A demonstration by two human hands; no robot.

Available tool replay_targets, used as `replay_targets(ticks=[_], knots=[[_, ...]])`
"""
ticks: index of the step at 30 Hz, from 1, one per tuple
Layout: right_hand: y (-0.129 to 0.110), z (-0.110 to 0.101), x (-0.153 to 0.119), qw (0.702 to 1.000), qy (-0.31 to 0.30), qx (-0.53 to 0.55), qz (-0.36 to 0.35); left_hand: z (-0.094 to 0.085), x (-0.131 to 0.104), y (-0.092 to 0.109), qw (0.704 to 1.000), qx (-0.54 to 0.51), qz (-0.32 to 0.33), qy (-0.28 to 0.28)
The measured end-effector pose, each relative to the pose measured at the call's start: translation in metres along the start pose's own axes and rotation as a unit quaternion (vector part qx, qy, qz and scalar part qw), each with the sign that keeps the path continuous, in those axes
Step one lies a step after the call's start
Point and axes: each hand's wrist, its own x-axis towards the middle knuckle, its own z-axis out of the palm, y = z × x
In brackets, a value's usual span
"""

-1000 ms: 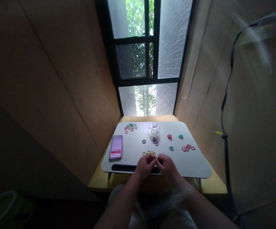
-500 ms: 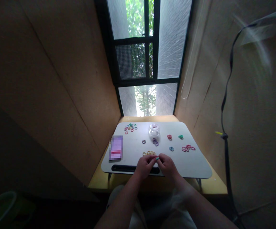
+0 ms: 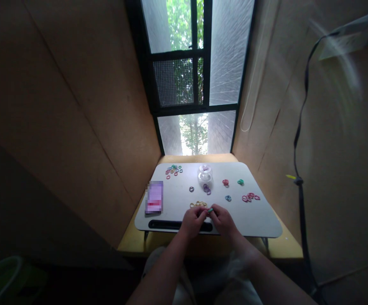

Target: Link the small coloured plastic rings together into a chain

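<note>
Close together over the front of the white lap table (image 3: 171, 207), my two hands meet at the fingertips. In my right hand (image 3: 222, 219) a small green hair tie (image 3: 210, 210) is pinched between thumb and finger. My left hand (image 3: 193, 220) is closed too, its fingertips against the right ones; what they grip is hidden. Just beyond them lies a group of yellow hair ties (image 3: 199, 204). Farther off are purple hair ties (image 3: 207, 189), a dark pair (image 3: 192, 189), blue ones (image 3: 228, 198), red ones (image 3: 225, 182), green ones (image 3: 240, 182) and pinkish-red ones (image 3: 250, 197).
A mixed pile of coloured hair ties (image 3: 173, 170) lies at the back left. Behind the purple ones stands a clear round container (image 3: 205, 174). A phone (image 3: 154, 197) rests at the left, and a black slot (image 3: 164, 224) runs along the front edge.
The green hair tie has turned slightly in the fingertips and shows more of its band. Both hands have stayed in nearly the same place.
</note>
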Motion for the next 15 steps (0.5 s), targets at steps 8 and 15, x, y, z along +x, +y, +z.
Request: replay_targets(ticks=[8,15], knots=[[-0.0035,-0.0025,-0.0001,1.0,-0.002,-0.005,-0.007,-0.0004,-0.0007,-0.001,1.0,0.01,-0.012,0.004],[-0.0044,-0.003,0.0004,1.0,-0.002,-0.013,-0.011,-0.0001,-0.0002,-0.0032,1.0,0.016,-0.011,-0.004]])
